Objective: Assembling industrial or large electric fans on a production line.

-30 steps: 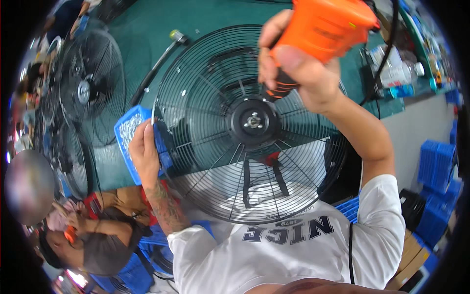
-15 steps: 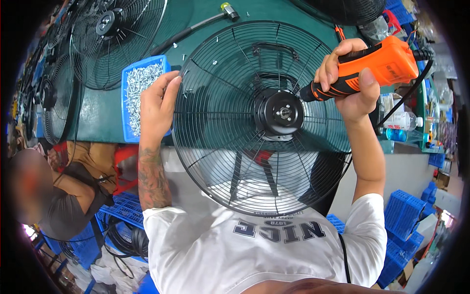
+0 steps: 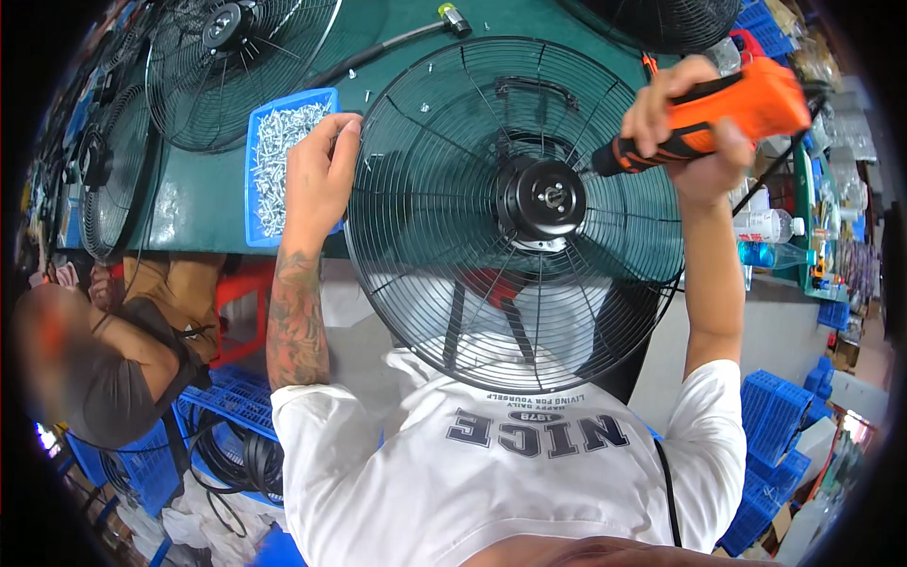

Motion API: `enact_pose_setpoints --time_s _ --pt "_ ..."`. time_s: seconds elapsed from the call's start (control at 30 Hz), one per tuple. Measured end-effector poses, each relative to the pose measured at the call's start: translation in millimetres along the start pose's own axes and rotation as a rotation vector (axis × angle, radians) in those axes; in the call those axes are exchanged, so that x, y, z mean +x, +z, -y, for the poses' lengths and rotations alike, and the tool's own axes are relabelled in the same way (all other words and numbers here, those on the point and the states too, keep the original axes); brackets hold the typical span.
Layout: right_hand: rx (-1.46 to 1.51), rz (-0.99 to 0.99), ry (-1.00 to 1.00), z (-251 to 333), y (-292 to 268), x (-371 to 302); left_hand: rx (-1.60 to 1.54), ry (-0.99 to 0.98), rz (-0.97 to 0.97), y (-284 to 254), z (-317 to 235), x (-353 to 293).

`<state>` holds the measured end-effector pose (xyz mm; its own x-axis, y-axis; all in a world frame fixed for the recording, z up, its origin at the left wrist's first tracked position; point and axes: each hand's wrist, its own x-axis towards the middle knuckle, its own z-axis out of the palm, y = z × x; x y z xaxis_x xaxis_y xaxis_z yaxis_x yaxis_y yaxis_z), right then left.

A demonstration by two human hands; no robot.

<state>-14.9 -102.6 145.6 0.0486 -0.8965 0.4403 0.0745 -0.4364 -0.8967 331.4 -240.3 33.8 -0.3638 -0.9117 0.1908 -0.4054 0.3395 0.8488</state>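
Observation:
A round black wire fan guard (image 3: 444, 321) with a black motor hub (image 3: 540, 198) at its centre is in front of me, partly over the table edge. My right hand (image 3: 694, 132) grips an orange and black corded electric screwdriver (image 3: 727, 109), slightly blurred. Its tip points left at the hub's upper right side; whether it touches is unclear. My left hand (image 3: 321, 175) is closed, thumb against the curled fingers, at the guard's left rim. What lies between those fingertips is hidden. Beside that hand stands a blue tray (image 3: 252, 194) full of silver screws (image 3: 279, 161), which it partly covers.
The green table (image 3: 189, 203) also bears a hammer-like tool (image 3: 406, 40), a few loose screws and more fan guards (image 3: 227, 85). Plastic bottles (image 3: 775, 225) stand at right. A person (image 3: 123, 369) sits at left. Blue crates (image 3: 779, 416) are stacked lower right.
The screwdriver and my right hand have shifted slightly right and up, the tip a little away from the hub. My left hand has moved slightly up and right. The whole view has shifted a little.

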Motion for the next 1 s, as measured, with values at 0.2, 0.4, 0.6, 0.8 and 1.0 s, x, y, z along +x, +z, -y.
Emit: enact_pose_setpoints --time_s 0.2,0.4,0.6,0.8,1.0 --pt "0.014 0.035 -0.194 52 1 13 -0.022 0.136 -0.078 4 15 8" --pt "0.205 -0.130 -0.144 78 33 -9 -0.309 0.010 0.045 -18 -63 -39" --pt "0.315 -0.056 -0.147 88 58 -20 -0.221 0.247 0.488 16 -114 -77" --pt "0.312 -0.041 -0.124 99 66 -49 -0.171 0.496 0.485 28 -111 -87" --pt "0.317 -0.007 -0.105 97 70 -48 -0.134 0.541 0.527 26 -109 -90"
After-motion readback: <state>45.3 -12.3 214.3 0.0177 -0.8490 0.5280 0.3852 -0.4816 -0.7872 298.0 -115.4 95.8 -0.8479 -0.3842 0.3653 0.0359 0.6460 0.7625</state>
